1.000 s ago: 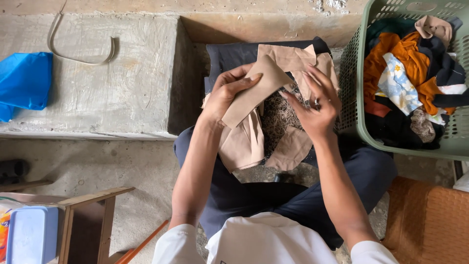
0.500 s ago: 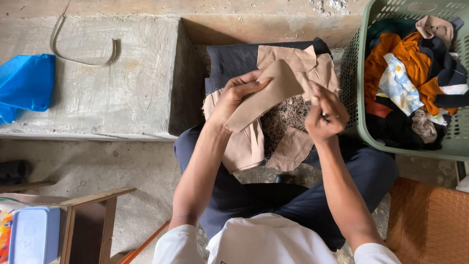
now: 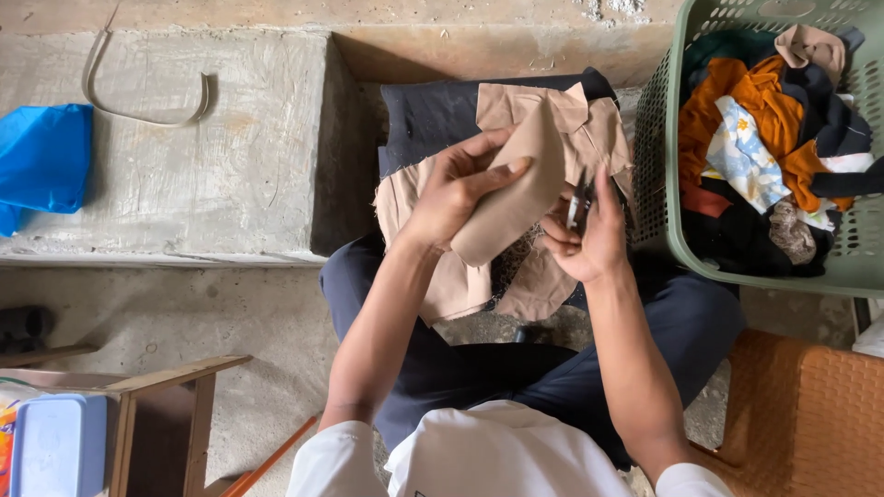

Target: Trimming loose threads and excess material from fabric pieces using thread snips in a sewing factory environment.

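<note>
My left hand (image 3: 456, 179) grips a folded strip of tan cloth (image 3: 516, 189), thumb on top, holding it up over my lap. My right hand (image 3: 585, 239) is closed round a small pair of scissors (image 3: 577, 202), whose blades point up at the strip's right edge. More tan cloth pieces (image 3: 571, 124) lie spread beneath, over a dark cloth (image 3: 442, 110) on my knees. I sit with my legs in dark blue trousers (image 3: 681, 317).
A green plastic laundry basket (image 3: 677, 239) full of mixed clothes stands at the right. A concrete step (image 3: 230, 147) with a blue bag (image 3: 41, 156) is at the left. A wooden stool (image 3: 175, 387) and blue box (image 3: 51, 442) sit lower left; an orange woven seat (image 3: 810, 414) lower right.
My right hand left the cloth pile, closed, and came up beside the strip with scissors. My left hand kept hold of the tan strip, shifting it slightly.
</note>
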